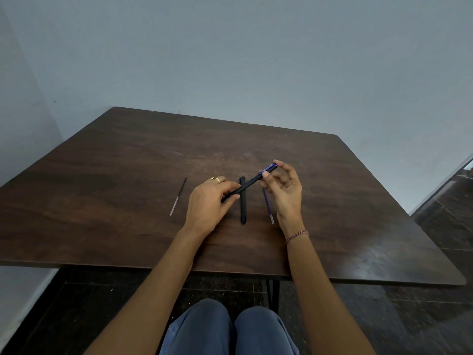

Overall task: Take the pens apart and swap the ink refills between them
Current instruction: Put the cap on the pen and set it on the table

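While the left hand [207,201] grips the pen [246,187] by its near-left end, the right hand [284,192] pinches the far-right cap [268,169] along one slanting axis.

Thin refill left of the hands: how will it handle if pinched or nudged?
The refill is a thin round tube lying flat on the smooth table, so a nudge would probably roll it. Likely very light; being so slim, it may flex and be hard to pinch up.
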The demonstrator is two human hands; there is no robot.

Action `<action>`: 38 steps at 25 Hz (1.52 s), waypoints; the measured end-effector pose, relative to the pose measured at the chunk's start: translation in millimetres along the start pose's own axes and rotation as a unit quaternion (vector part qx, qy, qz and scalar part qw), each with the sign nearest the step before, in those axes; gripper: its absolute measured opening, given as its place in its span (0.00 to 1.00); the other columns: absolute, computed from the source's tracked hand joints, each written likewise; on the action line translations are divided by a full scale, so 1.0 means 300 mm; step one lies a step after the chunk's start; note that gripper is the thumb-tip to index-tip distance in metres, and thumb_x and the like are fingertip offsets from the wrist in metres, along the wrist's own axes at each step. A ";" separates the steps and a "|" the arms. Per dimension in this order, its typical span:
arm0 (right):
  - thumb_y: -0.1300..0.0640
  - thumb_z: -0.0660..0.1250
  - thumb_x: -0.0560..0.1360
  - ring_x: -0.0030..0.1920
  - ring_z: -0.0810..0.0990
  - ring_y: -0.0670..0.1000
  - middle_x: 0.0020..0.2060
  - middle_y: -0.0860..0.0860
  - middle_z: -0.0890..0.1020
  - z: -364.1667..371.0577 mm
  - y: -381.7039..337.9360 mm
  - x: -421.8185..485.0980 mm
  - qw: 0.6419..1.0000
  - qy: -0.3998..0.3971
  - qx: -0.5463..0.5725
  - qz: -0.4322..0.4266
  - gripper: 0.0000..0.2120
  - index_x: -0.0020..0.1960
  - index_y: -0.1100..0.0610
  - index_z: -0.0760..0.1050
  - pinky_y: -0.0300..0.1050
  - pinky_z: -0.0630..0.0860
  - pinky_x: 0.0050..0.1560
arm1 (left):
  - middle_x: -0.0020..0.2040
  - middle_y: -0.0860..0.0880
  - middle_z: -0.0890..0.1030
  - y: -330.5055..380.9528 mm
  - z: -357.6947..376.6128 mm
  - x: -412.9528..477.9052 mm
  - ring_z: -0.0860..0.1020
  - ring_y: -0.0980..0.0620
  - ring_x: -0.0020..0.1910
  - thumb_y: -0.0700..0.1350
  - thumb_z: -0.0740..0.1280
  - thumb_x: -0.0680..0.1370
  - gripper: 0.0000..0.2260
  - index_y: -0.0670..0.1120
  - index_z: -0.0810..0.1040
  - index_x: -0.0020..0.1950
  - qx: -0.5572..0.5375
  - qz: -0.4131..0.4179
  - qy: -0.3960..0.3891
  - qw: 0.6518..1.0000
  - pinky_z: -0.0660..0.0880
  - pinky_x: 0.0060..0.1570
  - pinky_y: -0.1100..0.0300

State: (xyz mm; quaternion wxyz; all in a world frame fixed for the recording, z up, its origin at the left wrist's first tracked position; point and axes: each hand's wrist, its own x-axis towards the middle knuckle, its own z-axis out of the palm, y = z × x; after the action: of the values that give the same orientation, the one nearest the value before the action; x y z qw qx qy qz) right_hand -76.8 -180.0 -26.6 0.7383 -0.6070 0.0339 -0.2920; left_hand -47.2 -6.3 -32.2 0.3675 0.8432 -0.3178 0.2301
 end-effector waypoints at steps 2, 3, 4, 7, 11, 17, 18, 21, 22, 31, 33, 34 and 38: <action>0.62 0.73 0.71 0.42 0.85 0.51 0.40 0.56 0.84 0.008 0.008 -0.005 0.998 -0.023 -0.061 0.003 0.24 0.63 0.53 0.68 0.39 0.80 0.40 | 0.42 0.54 0.80 0.004 0.000 0.000 0.78 0.56 0.42 0.45 0.73 0.72 0.10 0.50 0.82 0.52 -0.004 0.011 0.004 1.000 0.78 0.42 0.57; 0.61 0.74 0.70 0.41 0.85 0.51 0.39 0.56 0.85 0.011 0.013 -0.007 0.996 -0.035 -0.084 0.004 0.27 0.64 0.53 0.66 0.39 0.80 0.38 | 0.42 0.53 0.80 0.007 0.000 -0.001 0.78 0.55 0.42 0.45 0.73 0.72 0.10 0.49 0.82 0.52 -0.004 0.023 0.006 1.000 0.78 0.42 0.56; 0.60 0.74 0.70 0.40 0.85 0.52 0.38 0.56 0.85 0.012 0.016 -0.009 0.994 -0.042 -0.097 0.002 0.28 0.65 0.52 0.65 0.39 0.79 0.37 | 0.42 0.53 0.80 0.011 0.000 -0.002 0.78 0.55 0.42 0.45 0.73 0.72 0.10 0.49 0.82 0.52 -0.002 0.037 0.006 0.999 0.78 0.41 0.56; 0.62 0.73 0.71 0.38 0.85 0.49 0.35 0.53 0.84 0.011 0.014 -0.004 0.995 -0.033 -0.096 -0.003 0.28 0.66 0.54 0.65 0.37 0.79 0.36 | 0.42 0.53 0.81 0.014 0.000 -0.005 0.78 0.56 0.42 0.45 0.73 0.72 0.10 0.49 0.82 0.53 -0.020 0.054 0.008 0.998 0.78 0.40 0.57; 0.67 0.70 0.73 0.37 0.83 0.46 0.36 0.53 0.85 -0.005 -0.003 0.011 1.000 0.016 -0.011 0.011 0.26 0.67 0.53 0.66 0.36 0.78 0.37 | 0.44 0.54 0.82 0.010 0.005 -0.005 0.79 0.60 0.43 0.42 0.75 0.69 0.12 0.48 0.83 0.52 -0.136 0.025 0.003 0.990 0.77 0.41 0.63; 0.68 0.66 0.75 0.39 0.84 0.48 0.36 0.53 0.85 -0.013 -0.009 0.014 0.998 0.047 0.028 0.024 0.25 0.70 0.56 0.66 0.38 0.80 0.38 | 0.45 0.53 0.83 0.008 0.015 -0.013 0.81 0.60 0.43 0.42 0.79 0.64 0.19 0.47 0.82 0.54 -0.247 -0.007 -0.044 0.968 0.74 0.40 0.72; 0.68 0.66 0.75 0.39 0.84 0.48 0.36 0.53 0.85 -0.013 -0.008 0.015 0.998 0.052 0.030 0.029 0.25 0.70 0.57 0.66 0.38 0.80 0.38 | 0.46 0.53 0.83 0.008 0.016 -0.015 0.81 0.61 0.43 0.43 0.79 0.64 0.20 0.48 0.82 0.55 -0.253 -0.013 -0.053 0.966 0.75 0.41 0.71; 0.68 0.65 0.75 0.38 0.83 0.48 0.35 0.53 0.85 -0.017 -0.002 0.021 0.997 0.057 0.031 0.046 0.25 0.70 0.58 0.65 0.38 0.79 0.37 | 0.46 0.52 0.84 0.008 0.021 -0.015 0.81 0.62 0.43 0.44 0.78 0.65 0.19 0.48 0.82 0.55 -0.234 -0.013 -0.072 0.969 0.77 0.43 0.69; 0.67 0.65 0.76 0.36 0.83 0.48 0.35 0.53 0.85 -0.017 -0.001 0.021 0.997 0.052 0.028 0.053 0.25 0.71 0.57 0.65 0.38 0.79 0.36 | 0.45 0.52 0.84 0.009 0.021 -0.014 0.81 0.62 0.42 0.45 0.78 0.65 0.18 0.49 0.82 0.54 -0.222 -0.010 -0.076 0.972 0.77 0.43 0.68; 0.56 0.75 0.69 0.24 0.78 0.48 0.30 0.54 0.83 -0.017 0.006 0.017 0.994 -0.044 -0.083 0.054 0.39 0.74 0.48 0.58 0.38 0.75 0.27 | 0.41 0.55 0.83 0.017 0.002 -0.012 0.80 0.61 0.41 0.51 0.78 0.64 0.18 0.51 0.83 0.52 -0.157 0.000 -0.100 0.983 0.77 0.43 0.64; 0.58 0.75 0.69 0.24 0.78 0.47 0.28 0.53 0.82 -0.021 0.012 0.020 0.994 -0.051 -0.078 0.053 0.39 0.73 0.47 0.59 0.38 0.76 0.28 | 0.41 0.55 0.83 0.018 0.002 -0.013 0.80 0.61 0.41 0.49 0.78 0.64 0.17 0.50 0.83 0.51 -0.150 0.003 -0.105 0.983 0.75 0.42 0.69; 0.59 0.75 0.69 0.24 0.77 0.47 0.26 0.52 0.81 -0.022 0.014 0.023 0.994 -0.054 -0.075 0.052 0.38 0.73 0.47 0.59 0.38 0.76 0.28 | 0.41 0.54 0.83 0.019 0.002 -0.014 0.80 0.62 0.41 0.49 0.78 0.64 0.17 0.49 0.83 0.51 -0.148 0.007 -0.104 0.984 0.74 0.41 0.71; 0.63 0.74 0.70 0.23 0.76 0.46 0.24 0.50 0.79 -0.026 0.016 0.021 0.994 -0.068 -0.073 0.052 0.37 0.71 0.44 0.59 0.37 0.75 0.27 | 0.40 0.54 0.83 0.026 0.003 -0.016 0.80 0.61 0.38 0.48 0.78 0.63 0.16 0.48 0.83 0.49 -0.118 0.031 -0.116 0.986 0.73 0.39 0.73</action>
State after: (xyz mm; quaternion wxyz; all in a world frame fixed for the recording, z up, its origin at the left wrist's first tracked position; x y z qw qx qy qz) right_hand -72.8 -189.5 -31.1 0.7066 -0.6755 0.0363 -0.2076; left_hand -55.9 -9.3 -32.1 0.4178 0.8046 -0.4092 0.1029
